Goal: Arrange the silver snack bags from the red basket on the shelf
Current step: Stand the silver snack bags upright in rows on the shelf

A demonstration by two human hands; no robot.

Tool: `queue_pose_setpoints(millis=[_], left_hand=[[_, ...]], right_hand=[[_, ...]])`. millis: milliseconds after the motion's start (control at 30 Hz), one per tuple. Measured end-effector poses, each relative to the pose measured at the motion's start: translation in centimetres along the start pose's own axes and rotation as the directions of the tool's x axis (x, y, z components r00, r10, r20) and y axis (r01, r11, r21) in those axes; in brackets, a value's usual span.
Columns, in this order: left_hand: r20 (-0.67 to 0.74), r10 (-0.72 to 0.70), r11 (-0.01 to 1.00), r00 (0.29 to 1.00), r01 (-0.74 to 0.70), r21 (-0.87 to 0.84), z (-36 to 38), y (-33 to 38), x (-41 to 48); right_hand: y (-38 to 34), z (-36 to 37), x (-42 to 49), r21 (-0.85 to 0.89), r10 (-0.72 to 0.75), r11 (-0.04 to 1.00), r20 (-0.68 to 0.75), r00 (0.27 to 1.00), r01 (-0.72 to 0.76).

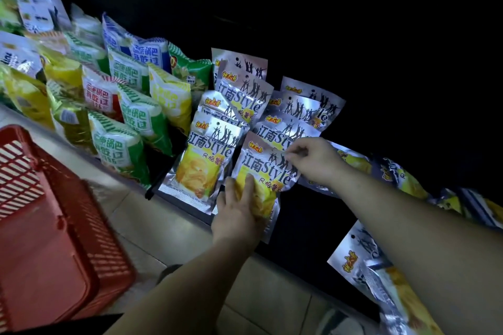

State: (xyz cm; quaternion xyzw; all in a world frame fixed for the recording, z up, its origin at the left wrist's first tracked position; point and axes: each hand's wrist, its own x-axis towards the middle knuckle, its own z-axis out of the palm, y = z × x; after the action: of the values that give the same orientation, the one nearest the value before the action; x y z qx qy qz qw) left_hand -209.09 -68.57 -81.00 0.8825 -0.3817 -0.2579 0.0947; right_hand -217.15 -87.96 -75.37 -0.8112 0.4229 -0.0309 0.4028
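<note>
1. I have the front silver snack bag (268, 171) in both hands. The left hand (236, 212) is curled round its lower yellow part, and the right hand (313, 160) pinches the top edge between thumb and fingertips.
2. The bag stands nearly upright at the front edge of the dark shelf (307, 228). It is just beside the neighbouring silver bag (206, 160), and its top leans on the row of silver bags behind (288, 133).
3. I judge the step in hand to be seating this bag, so I would push its bottom seam back until it sits fully on the shelf, since that corner looks to hang over the lip.
4. I would use the right-hand pinch only to steer (foil like this is slippery and creases easily). The aim is to tip the top back until the print faces out level with the neighbour's.
5. I would let go at the top first and at the bottom second, so the bag does not flop forward.
6. I would keep it clear of the green-and-white bags (119, 149) further left.
7. More loose silver bags (362, 261) lie low on the right. The red basket (54, 226) sits well to the left, and I cannot see what is inside it.
</note>
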Motion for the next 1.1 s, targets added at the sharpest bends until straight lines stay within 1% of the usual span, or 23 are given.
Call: queue_pose_setpoints(millis=[133, 267, 333, 400, 500, 567, 700, 800, 833, 900, 933, 1000, 1100], left_hand=[[-0.082, 0.003, 0.998, 0.997, 0.002, 0.058, -0.2, 0.1, 0.5], [-0.052, 0.022, 0.999, 0.998, -0.024, -0.049, 0.0, -0.1, 0.8], [-0.049, 0.040, 0.996, 0.998, -0.044, -0.080, 0.1, -0.4, 1.0], [-0.051, 0.056, 0.995, 0.997, -0.060, -0.080, 0.2, -0.6, 1.2], [-0.048, 0.071, 0.994, 0.996, -0.074, -0.077, 0.2, -0.4, 1.8], [-0.031, 0.079, 0.994, 0.996, -0.081, -0.078, 0.2, -0.1, 2.2], [-0.019, 0.066, 0.996, 0.998, -0.067, -0.052, -0.8, 0.5, 2.1], [-0.074, 0.046, 0.998, 0.996, -0.049, -0.027, -2.0, 0.6, 1.1], [-0.120, 0.071, 0.997, 0.990, -0.073, -0.005, -2.2, 0.7, 0.7], [-0.213, 0.205, 0.979, 0.955, -0.200, 0.044, -2.3, 1.3, 0.2], [-0.228, 0.266, 0.963, 0.936, -0.266, 0.032, -2.2, 2.1, -0.1], [-0.180, 0.324, 0.940, 0.929, -0.338, -0.053, -2.0, 4.2, -0.6], [-0.023, 0.349, 0.919, 0.937, -0.347, -0.189, -0.6, 7.4, -0.4]], right_hand=[[-0.5, 0.6, 0.6, 0.074, 0.001, 0.997, -0.065, 0.998, 0.004], [-0.2, 0.7, 0.8, -0.052, 0.015, 0.998, -0.119, 0.993, -0.022], [0.3, 0.7, 0.6, -0.063, 0.045, 0.997, -0.138, 0.989, -0.054], [0.9, 0.4, 0.4, -0.009, 0.064, 0.998, -0.136, 0.989, -0.066], [1.3, -0.2, -0.1, 0.126, 0.083, 0.990, -0.093, 0.992, -0.070], [1.1, -0.6, -0.5, 0.157, 0.074, 0.985, -0.052, 0.996, -0.065], [0.8, -1.6, -0.9, 0.121, 0.084, 0.989, -0.012, 0.996, -0.082], [1.0, -2.8, -1.9, 0.038, 0.088, 0.995, 0.020, 0.996, -0.089], [1.3, -3.1, -2.3, -0.003, 0.095, 0.995, 0.038, 0.995, -0.095], [2.3, -3.9, -3.0, -0.087, 0.136, 0.987, 0.042, 0.990, -0.132], [3.1, -4.3, -3.2, -0.123, 0.161, 0.980, 0.032, 0.986, -0.156], [4.7, -5.1, -3.7, -0.151, 0.202, 0.968, 0.002, 0.979, -0.199], [7.2, -5.9, -4.4, -0.103, 0.212, 0.971, -0.067, 0.975, -0.218]])
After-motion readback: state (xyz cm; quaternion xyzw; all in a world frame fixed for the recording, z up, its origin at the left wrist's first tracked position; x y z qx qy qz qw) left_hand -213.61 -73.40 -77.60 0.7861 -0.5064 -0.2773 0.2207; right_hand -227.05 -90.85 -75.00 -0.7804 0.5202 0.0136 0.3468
